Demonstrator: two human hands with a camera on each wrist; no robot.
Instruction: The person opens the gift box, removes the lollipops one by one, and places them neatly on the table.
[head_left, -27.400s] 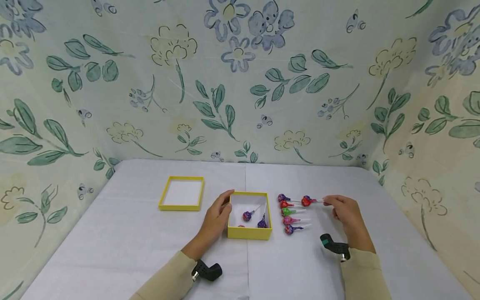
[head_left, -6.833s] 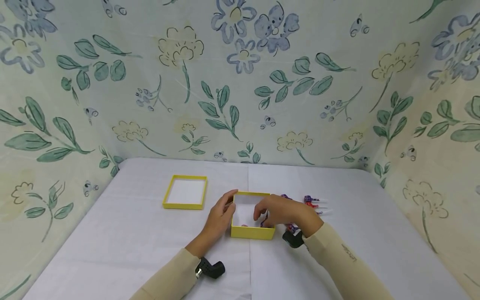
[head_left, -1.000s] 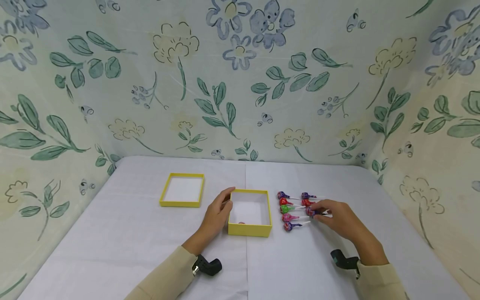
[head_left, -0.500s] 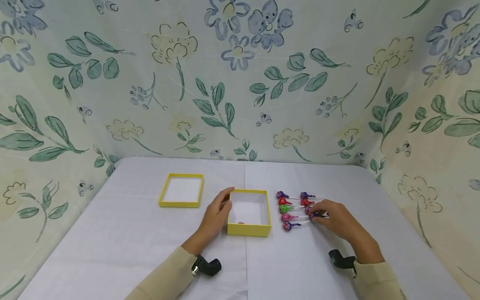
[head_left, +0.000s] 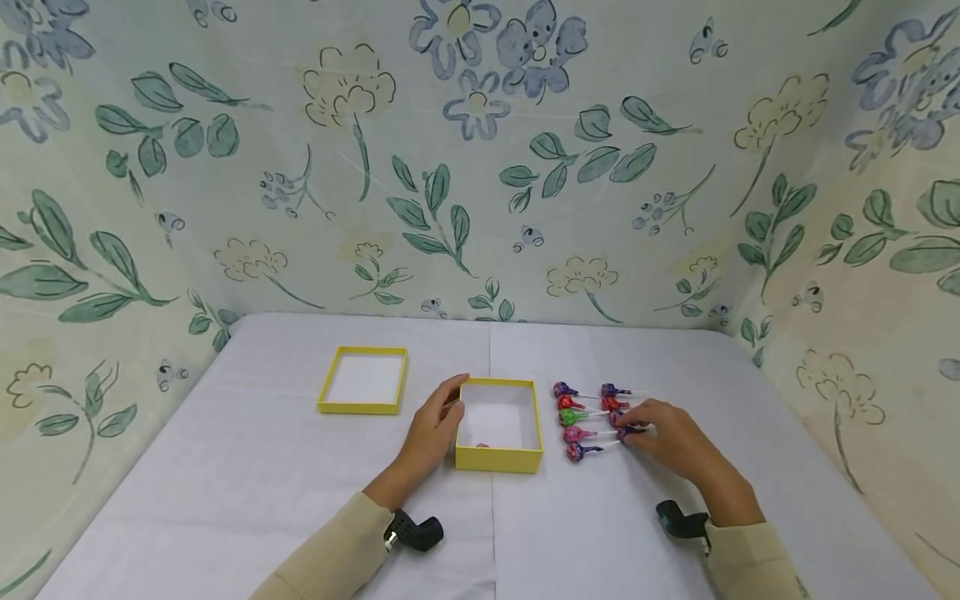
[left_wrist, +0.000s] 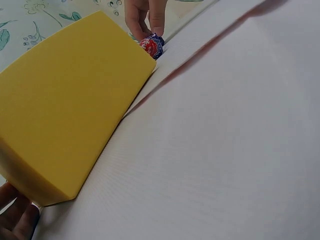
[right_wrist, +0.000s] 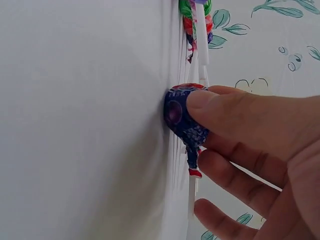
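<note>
My right hand point(head_left: 678, 437) pinches a purple-blue wrapped lollipop point(right_wrist: 180, 112) by its candy head, between thumb and fingers, at the table surface. It is the nearest lollipop in a second column, beside another purple one point(head_left: 616, 418), a red one point(head_left: 611, 404) and a purple one at the back point(head_left: 611, 390); their sticks are partly hidden. My left hand point(head_left: 431, 429) holds the left side of an uncovered yellow box point(head_left: 498, 461), fingers round its back left corner. Inside, a small reddish piece point(head_left: 482, 446) shows above the front wall; the rest of it is hidden.
Left of the second column lies a first column: a purple point(head_left: 562, 390), a red point(head_left: 567, 402), a green point(head_left: 572, 416), a pink point(head_left: 576, 434) and a purple lollipop point(head_left: 577, 451). A yellow-rimmed lid point(head_left: 358, 409) lies back left. Floral cloth point(head_left: 480, 250) backs the white table.
Since the oldest frame, purple lollipops have left the box and the second column has grown. In the last second my right hand has shifted its lollipop slightly nearer; my left hand stays put.
</note>
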